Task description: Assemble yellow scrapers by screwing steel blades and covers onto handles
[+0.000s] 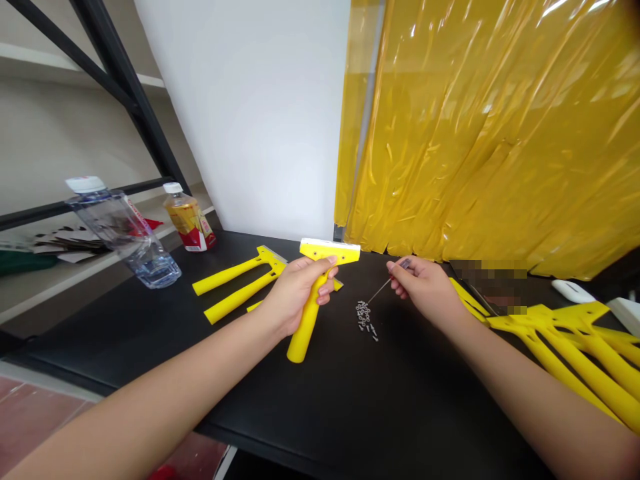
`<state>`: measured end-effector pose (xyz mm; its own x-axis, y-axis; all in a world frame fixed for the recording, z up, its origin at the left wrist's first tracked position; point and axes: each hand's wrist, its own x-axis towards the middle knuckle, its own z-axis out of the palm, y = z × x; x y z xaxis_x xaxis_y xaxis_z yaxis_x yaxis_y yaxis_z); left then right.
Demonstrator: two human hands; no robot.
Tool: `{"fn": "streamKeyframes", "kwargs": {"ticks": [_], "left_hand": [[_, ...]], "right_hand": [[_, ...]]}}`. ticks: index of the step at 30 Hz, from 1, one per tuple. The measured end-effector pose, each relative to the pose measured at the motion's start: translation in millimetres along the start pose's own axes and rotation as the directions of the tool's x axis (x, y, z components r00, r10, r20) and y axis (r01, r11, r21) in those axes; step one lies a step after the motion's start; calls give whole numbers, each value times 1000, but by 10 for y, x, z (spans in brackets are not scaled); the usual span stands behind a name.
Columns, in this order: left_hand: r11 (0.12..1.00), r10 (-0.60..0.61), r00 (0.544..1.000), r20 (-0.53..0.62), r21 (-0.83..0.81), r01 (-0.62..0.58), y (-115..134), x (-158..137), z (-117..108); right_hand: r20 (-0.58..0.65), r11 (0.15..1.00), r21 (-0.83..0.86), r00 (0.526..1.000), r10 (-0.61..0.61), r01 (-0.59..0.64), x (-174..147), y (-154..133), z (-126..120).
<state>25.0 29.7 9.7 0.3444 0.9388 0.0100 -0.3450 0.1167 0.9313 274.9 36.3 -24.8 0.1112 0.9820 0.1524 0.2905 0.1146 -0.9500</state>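
Note:
My left hand (300, 293) is closed around the neck of a yellow scraper (306, 330), its wide head with a pale blade edge pointing away from me. Two dark screw spots show on that head. Between thumb and fingers, my right hand (415, 283) pinches a thin screwdriver (381, 290), its shaft slanting down to the left. The tip reaches a small pile of metal screws (363, 315) on the black table (350, 400). More yellow scrapers (240, 293) lie to the left of my left hand, one of them partly hidden beneath it.
Several yellow scraper handles (575, 340) are heaped at the right, near a blurred-out dark object (493, 283) and a white item (573, 291). A clear water bottle (125, 233) and a drink bottle (190, 220) stand at the left. Yellow plastic curtain (490, 133) hangs behind.

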Motion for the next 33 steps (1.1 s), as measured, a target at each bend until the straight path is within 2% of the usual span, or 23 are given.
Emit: {"fn": "streamKeyframes", "kwargs": {"ticks": [9, 14, 21, 27, 33], "left_hand": [[1000, 5, 1000, -2, 4, -5, -7, 4, -7], [1000, 11, 1000, 2, -2, -11, -3, 2, -9], [1000, 12, 1000, -3, 6, -12, -11, 5, -16], [1000, 9, 1000, 3, 16, -9, -14, 7, -27], [1000, 8, 1000, 3, 24, -8, -12, 8, -23]], "right_hand": [[2, 1000, 25, 1000, 15, -15, 18, 14, -3], [-25, 1000, -8, 999, -26, 26, 12, -57, -81], [-38, 977, -176, 991, -132, 123, -57, -131, -131], [-42, 936, -322, 986, -164, 142, -137, -197, -66], [-25, 900, -399, 980, -200, 173, -163, -212, -43]]}}
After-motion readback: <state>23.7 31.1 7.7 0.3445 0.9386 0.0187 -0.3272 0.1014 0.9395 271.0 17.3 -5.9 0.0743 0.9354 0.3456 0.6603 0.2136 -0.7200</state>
